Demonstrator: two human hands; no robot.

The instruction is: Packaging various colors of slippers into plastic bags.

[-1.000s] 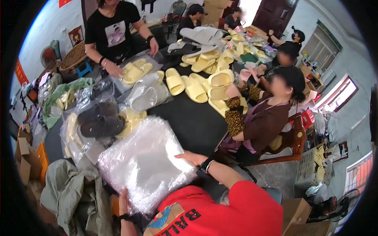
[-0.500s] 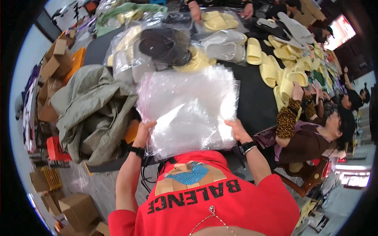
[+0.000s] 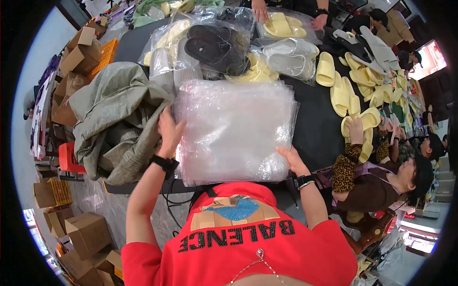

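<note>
A stack of clear plastic bags [image 3: 238, 128] lies flat on the black table [image 3: 312, 119] right in front of me. My left hand [image 3: 170, 132] is open at the stack's left edge, thumb and fingers apart. It is close to a crumpled grey-green cloth [image 3: 114, 114] and holds nothing. At the lower right edge of the stack, my right hand [image 3: 293, 161] grips the bags with its thumb on top; its other fingers are partly hidden.
Bagged dark slippers [image 3: 210, 47], bagged grey slippers [image 3: 291, 59] and loose yellow slippers [image 3: 341, 95] lie beyond and to the right. A co-worker [image 3: 377, 176] at the right handles yellow slippers; another person's hands [image 3: 260, 10] are across the table. Cardboard boxes [image 3: 88, 233] stand at the left.
The stack has come down flat from its tilted, bulging position. My left hand has let go of its edge and moved up beside it, fingers opened. My right hand stays at the right edge.
</note>
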